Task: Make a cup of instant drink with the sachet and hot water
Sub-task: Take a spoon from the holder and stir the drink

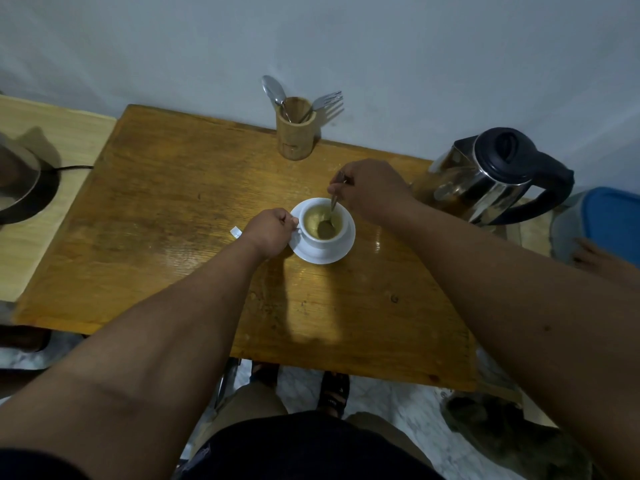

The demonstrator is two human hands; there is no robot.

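Observation:
A white cup [313, 237] holding pale brownish drink stands on a white saucer [341, 252] in the middle of the wooden table [156, 220]. My left hand [272, 232] grips the cup's handle from the left. My right hand [370, 190] is above the cup's far right side, fingers pinched on the handle of a metal spoon [330, 216] whose bowl is dipped in the drink. A small white piece of sachet [236, 232] pokes out on the table just left of my left hand; most of it is hidden.
A steel kettle [491, 178] with black lid and handle stands at the table's right edge. A wooden holder [295, 136] with a spoon and fork is at the back. A dark appliance [20, 188] with cord sits left; a blue-lidded container [606, 223] sits right.

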